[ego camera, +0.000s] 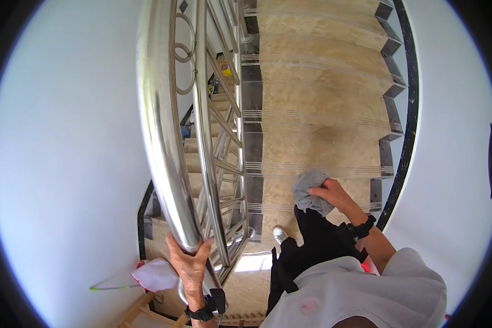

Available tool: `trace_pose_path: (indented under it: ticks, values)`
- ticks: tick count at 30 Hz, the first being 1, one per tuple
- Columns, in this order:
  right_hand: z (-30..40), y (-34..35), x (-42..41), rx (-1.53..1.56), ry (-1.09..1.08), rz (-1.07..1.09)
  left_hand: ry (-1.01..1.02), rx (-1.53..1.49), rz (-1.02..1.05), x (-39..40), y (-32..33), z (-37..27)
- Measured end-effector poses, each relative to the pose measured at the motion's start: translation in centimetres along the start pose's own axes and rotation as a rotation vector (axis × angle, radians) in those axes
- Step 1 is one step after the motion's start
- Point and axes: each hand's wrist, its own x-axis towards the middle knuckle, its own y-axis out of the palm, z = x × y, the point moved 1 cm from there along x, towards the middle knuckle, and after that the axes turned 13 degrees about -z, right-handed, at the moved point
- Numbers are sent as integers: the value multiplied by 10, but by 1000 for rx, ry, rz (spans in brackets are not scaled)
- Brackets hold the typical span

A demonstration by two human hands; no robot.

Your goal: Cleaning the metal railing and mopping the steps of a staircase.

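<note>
My left hand (189,260) is wrapped round the lower end of a thick polished metal handrail (160,135), thumb on one side and fingers on the other. In my right hand (336,196) is a crumpled grey cloth (309,192), held over the tiled stairs in front of my dark trousers. Both wrists wear black straps. Below the handrail run thinner metal bars (207,156) with ring ornaments (184,53).
Beige stone steps (324,90) with dark borders rise ahead, beside a white wall (447,135). Another flight (192,164) shows through the railing. At lower left are a pinkish-white cloth (156,275), a green-tipped rod (115,288) and a wooden frame (137,309).
</note>
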Motion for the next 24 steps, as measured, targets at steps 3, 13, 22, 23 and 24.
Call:
trace_pose_path:
  ticks: [3, 13, 22, 23, 24]
  values:
    - [-1, 15, -20, 110, -5, 57, -126, -163, 138, -8, -15, 12]
    - [90, 105, 4, 769, -216, 347, -1, 13, -60, -15, -8, 29]
    - [120, 192, 75, 1195, 11, 293, -84, 13, -175, -14, 1, 28]
    - [118, 203, 76, 1188, 18, 224, -44, 140, -185, -14, -1, 24]
    - [97, 220, 88, 1069, -46, 217, -96, 108, -154, -15, -1, 29]
